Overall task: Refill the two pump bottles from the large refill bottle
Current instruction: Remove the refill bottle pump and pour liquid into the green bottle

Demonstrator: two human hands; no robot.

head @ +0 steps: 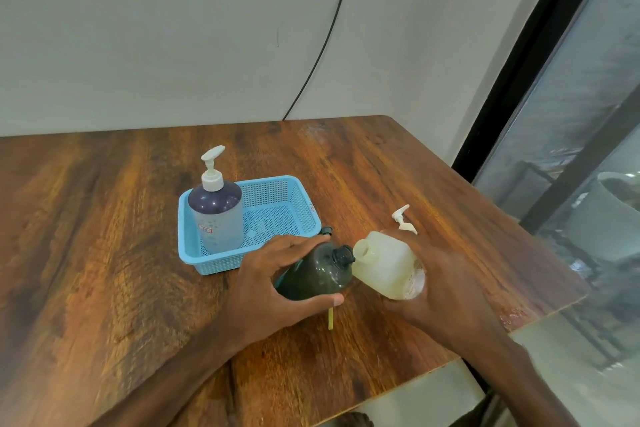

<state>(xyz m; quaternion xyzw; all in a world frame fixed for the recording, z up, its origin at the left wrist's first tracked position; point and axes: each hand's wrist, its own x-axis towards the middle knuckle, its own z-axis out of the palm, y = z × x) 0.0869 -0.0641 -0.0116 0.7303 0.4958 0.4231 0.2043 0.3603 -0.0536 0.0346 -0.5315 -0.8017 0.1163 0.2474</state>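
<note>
My left hand grips a dark green refill bottle, tipped on its side with its black neck pointing right. My right hand holds a cream-coloured bottle without its pump, tilted so its open mouth meets the dark bottle's neck. A white pump head lies on the table just behind the cream bottle. A second pump bottle, clear with a dark upper part and a white pump, stands upright in the left end of the blue basket.
A small black cap lies by the basket's near right corner. A thin yellowish tube lies on the wooden table under my left thumb. The table's right edge runs close to my right arm; a glass partition stands beyond.
</note>
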